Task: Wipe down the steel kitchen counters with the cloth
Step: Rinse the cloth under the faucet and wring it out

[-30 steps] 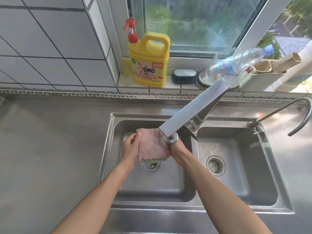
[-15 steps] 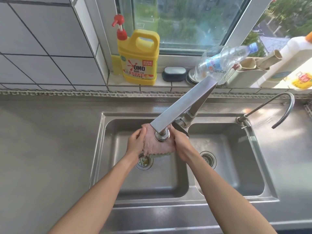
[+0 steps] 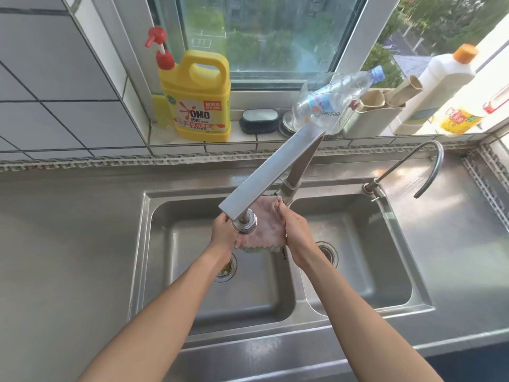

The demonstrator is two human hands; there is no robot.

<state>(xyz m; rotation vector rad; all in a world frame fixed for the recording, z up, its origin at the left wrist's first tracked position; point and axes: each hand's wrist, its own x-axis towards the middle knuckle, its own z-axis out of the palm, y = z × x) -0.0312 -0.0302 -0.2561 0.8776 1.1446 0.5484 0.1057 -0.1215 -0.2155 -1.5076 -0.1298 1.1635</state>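
Pink cloth (image 3: 265, 226): bunched under flat steel tap spout (image 3: 271, 172), over left steel sink basin (image 3: 192, 304)
left hand (image 3: 223, 231): fingers clamped on cloth's left edge
right hand (image 3: 297, 233): fingers clamped on right edge
basins: drain strainers only

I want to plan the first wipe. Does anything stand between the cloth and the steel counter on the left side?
Nothing visible does. Both hands hold the pink cloth under the flat steel faucet over the left basin; the grey steel counter left of it shows no object.
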